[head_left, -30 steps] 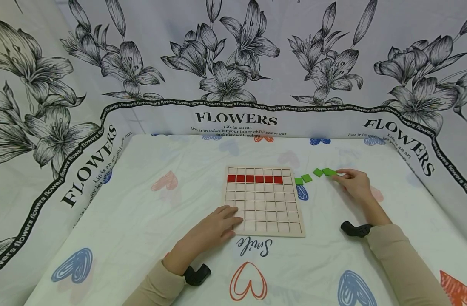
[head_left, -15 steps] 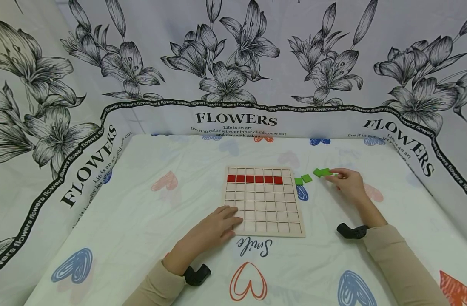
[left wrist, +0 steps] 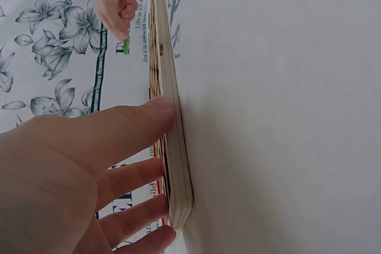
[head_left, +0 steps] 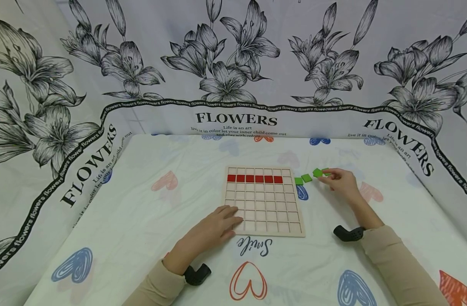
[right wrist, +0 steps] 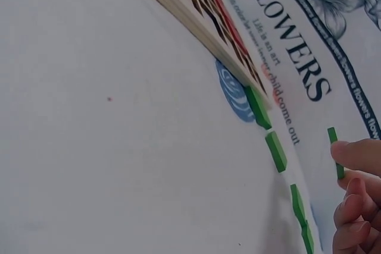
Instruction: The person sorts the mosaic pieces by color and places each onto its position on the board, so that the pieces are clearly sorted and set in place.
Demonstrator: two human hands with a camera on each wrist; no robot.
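Note:
A square wooden grid board (head_left: 263,204) lies on the table, with several red tiles (head_left: 259,179) in a row near its far edge. My left hand (head_left: 214,225) rests on the board's near left corner; the thumb (left wrist: 128,126) touches the near edge and the other fingers are spread by the left side. Between thumb and finger, my right hand (head_left: 342,182) pinches a green tile (right wrist: 336,153), held above the table in the right wrist view. Loose green tiles, such as one green tile (head_left: 306,178), form a line right of the board; some overlap the held one in the head view.
The white cloth (head_left: 172,229) is printed with hearts and lettering. Behind the table hangs a flower-patterned curtain (head_left: 233,117). A black device (head_left: 197,275) sits at the left wrist and another black device (head_left: 348,233) at the right.
My right hand has moved left along the line of green tiles, carrying the pinched tile over its neighbours. The left hand and the board have stayed in place.

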